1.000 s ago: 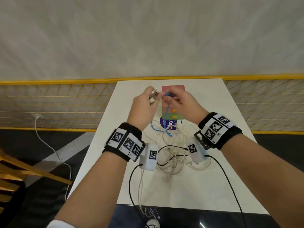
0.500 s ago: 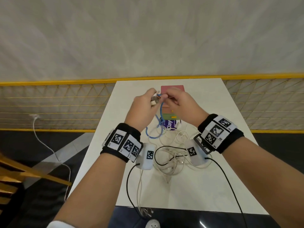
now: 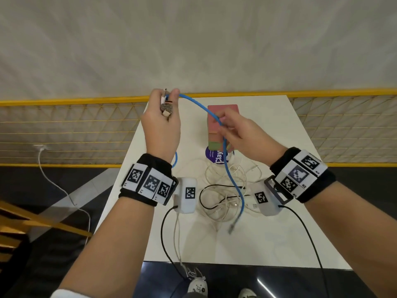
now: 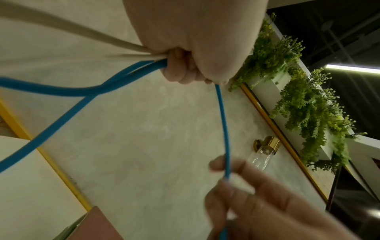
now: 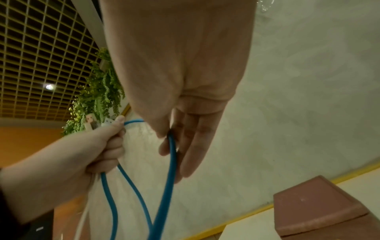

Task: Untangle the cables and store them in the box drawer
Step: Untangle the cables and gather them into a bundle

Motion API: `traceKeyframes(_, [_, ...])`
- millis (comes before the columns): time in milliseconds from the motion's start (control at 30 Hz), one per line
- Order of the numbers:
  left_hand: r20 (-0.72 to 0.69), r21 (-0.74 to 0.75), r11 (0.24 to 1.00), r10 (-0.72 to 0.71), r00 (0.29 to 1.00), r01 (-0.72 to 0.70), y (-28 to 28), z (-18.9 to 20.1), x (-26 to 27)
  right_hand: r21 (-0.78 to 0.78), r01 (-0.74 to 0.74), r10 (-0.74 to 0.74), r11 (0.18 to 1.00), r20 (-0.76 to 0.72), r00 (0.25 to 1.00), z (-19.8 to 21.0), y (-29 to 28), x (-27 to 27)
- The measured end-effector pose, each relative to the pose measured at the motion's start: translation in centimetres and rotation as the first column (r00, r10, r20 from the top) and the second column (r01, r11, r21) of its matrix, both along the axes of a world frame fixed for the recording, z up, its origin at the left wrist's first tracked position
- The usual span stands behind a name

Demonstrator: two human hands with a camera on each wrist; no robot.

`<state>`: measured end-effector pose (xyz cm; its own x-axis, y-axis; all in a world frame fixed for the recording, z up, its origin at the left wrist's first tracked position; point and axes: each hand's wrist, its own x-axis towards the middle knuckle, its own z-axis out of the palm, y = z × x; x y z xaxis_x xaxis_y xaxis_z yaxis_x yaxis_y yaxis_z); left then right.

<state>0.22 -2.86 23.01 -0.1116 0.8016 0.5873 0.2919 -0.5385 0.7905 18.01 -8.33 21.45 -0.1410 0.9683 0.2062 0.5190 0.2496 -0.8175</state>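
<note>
Above table (image 3: 279, 244): left hand (image 3: 161, 130) risen, gripping plugs; right hand (image 3: 242, 134) fingers pinching blue cable (image 3: 233, 183), now stretched.

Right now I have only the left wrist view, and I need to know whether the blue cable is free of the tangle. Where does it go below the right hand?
Observer: From the right hand the blue cable drops across the white cables piled on the table. Its plug end reaches the pile's near edge.
Operator: What else is in the left hand?
Observer: The left hand also grips several plug ends, bunched above its fingers.
Operator: Where is the box?
Observer: The box stands just beyond the right hand, on the far side of the pile. I cannot tell whether a drawer is open.
</note>
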Motion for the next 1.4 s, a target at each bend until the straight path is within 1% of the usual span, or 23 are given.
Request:
traceKeyframes(67, [0.047,0.022,1.0,0.016,0.999,-0.017,-0.4,0.3,-0.1,-0.1,-0.037,0.044,0.994,0.073,0.996,-0.9,-0.5,0.1])
traceKeyframes(167, [-0.021,-0.05,0.999,-0.016,1.0,0.015,-0.3,0.2,-0.5,-0.352,-0.141,0.144,0.925,-0.019,0.989,-2.8,-2.3,-0.6])
traceKeyframes(233, [-0.159,-0.17,0.98,-0.13,0.979,0.102,-0.4,-0.5,-0.8,-0.521,-0.282,0.263,0.806,-0.113,0.958,-3.9,-4.0,-1.4])
traceKeyframes(300, [-0.315,-0.29,0.931,-0.313,0.896,0.223,-1.1,-1.3,-0.9,-0.63,-0.372,0.41,0.682,-0.091,0.907,-5.1,-5.3,-2.1])
traceKeyframes(333, [-0.372,-0.332,0.903,-0.39,0.842,0.271,-1.6,-1.6,-0.9,-0.645,-0.363,0.466,0.673,-0.011,0.885,-5.7,-5.5,-2.2])
traceKeyframes(367, [-0.406,-0.36,0.882,-0.44,0.801,0.303,-2.1,-1.9,-0.9,-0.633,-0.326,0.487,0.702,0.092,0.869,-6.2,-5.6,-2.1])
traceKeyframes(433, [-0.411,-0.386,0.859,-0.487,0.771,0.337,-2.9,-2.3,-0.8,-0.546,-0.185,0.387,0.817,0.282,0.878,-6.8,-5.1,-1.7])
traceKeyframes(467, [-0.401,-0.388,0.854,-0.496,0.77,0.348,-3.3,-2.3,-0.7,-0.477,-0.106,0.291,0.873,0.334,0.897,-6.9,-4.8,-1.4])
traceKeyframes(533, [-0.37,-0.397,0.84,-0.516,0.773,0.371,-4.1,-2.0,-0.4,-0.353,-0.004,0.11,0.936,0.28,0.954,-6.3,-4.4,-1.2])
traceKeyframes(567, [-0.339,-0.407,0.825,-0.534,0.774,0.391,-4.5,-1.8,-0.2,-0.301,-0.014,0.084,0.953,0.219,0.972,-5.7,-4.4,-1.3])
traceKeyframes(633, [-0.259,-0.424,0.787,-0.58,0.772,0.449,-5.4,-1.1,0.5,-0.243,-0.101,0.136,0.965,0.129,0.982,-5.0,-4.1,-2.1])
traceKeyframes(733, [-0.178,-0.393,0.764,-0.609,0.773,0.511,-6.3,0.2,1.1,-0.307,-0.276,0.3,0.911,0.032,0.953,-4.9,-4.2,-4.3])
traceKeyframes(833, [-0.068,-0.307,0.791,-0.573,0.817,0.53,-6.0,1.6,0.8,-0.371,-0.447,0.49,0.814,0.024,0.871,-6.8,-5.7,-6.0])
traceKeyframes(933, [0.052,-0.198,0.852,-0.485,0.873,0.485,-5.2,2.9,-0.3,-0.559,-0.429,0.612,0.71,0.188,0.768,-10.0,-7.4,-6.4])
traceKeyframes(1000, [0.125,-0.151,0.877,-0.442,0.888,0.457,-4.9,3.4,-1.1,-0.662,-0.382,0.654,0.645,0.22,0.723,-11.8,-7.7,-6.0])
traceKeyframes(1067, [0.174,-0.128,0.887,-0.421,0.89,0.444,-4.6,3.8,-1.6,-0.678,-0.303,0.611,0.67,0.272,0.743,-12.4,-7.3,-5.1])
traceKeyframes(1133, [0.209,-0.121,0.887,-0.416,0.885,0.445,-4.5,3.9,-1.9,-0.622,-0.195,0.473,0.758,0.319,0.821,-12.8,-7.0,-4.3])
traceKeyframes(1200, [0.201,-0.122,0.893,-0.406,0.892,0.434,-4.5,3.7,-2.0,-0.634,-0.147,0.405,0.76,0.284,0.869,-12.9,-7.0,-4.3])
traceKeyframes(1233, [0.183,-0.123,0.897,-0.399,0.898,0.424,-4.5,3.6,-2.0,-0.698,-0.188,0.433,0.691,0.19,0.881,-12.4,-7.3,-4.7])
traceKeyframes(1267, [0.167,-0.125,0.901,-0.394,0.904,0.416,-4.6,3.6,-2.1,-0.776,-0.273,0.475,0.569,0.039,0.879,-12.1,-7.6,-5.4])
traceKeyframes(1333, [0.158,-0.13,0.903,-0.388,0.908,0.408,-4.7,3.4,-2.2,-0.832,-0.471,0.545,0.294,-0.259,0.798,-10.8,-8.2,-6.8])
traceKeyframes(1367, [0.161,-0.134,0.903,-0.386,0.908,0.408,-4.7,3.3,-2.2,-0.823,-0.524,0.549,0.219,-0.34,0.763,-10.3,-8.4,-7.1])
traceKeyframes(1400, [0.166,-0.137,0.902,-0.387,0.907,0.41,-4.8,3.2,-2.3,-0.808,-0.554,0.534,0.198,-0.385,0.752,-9.9,-8.3,-7.3])
